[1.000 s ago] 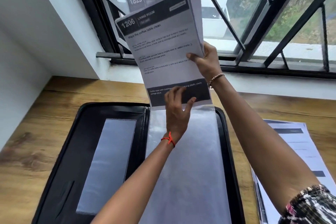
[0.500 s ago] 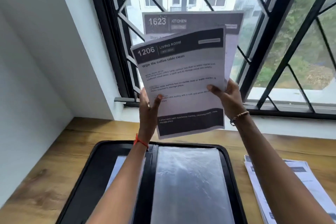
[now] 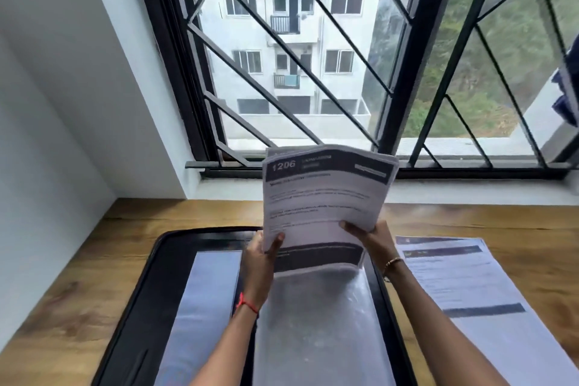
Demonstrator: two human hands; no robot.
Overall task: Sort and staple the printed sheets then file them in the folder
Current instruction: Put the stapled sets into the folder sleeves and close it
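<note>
Printed sheets (image 3: 326,197), top page marked 1206, held upright over the open black folder (image 3: 156,276) on the worktop (image 3: 62,307), bottom edge down at the clear sleeve (image 3: 316,323). Left hand (image 3: 260,263) pinches the left edge, thumb in front; right hand (image 3: 372,240) grips the right edge. Another paper stack (image 3: 463,285) lies just right of the folder.

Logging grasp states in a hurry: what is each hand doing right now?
Left hand: holds the printed sheets by their left edge.
Right hand: holds the same sheets by their right edge.
</note>
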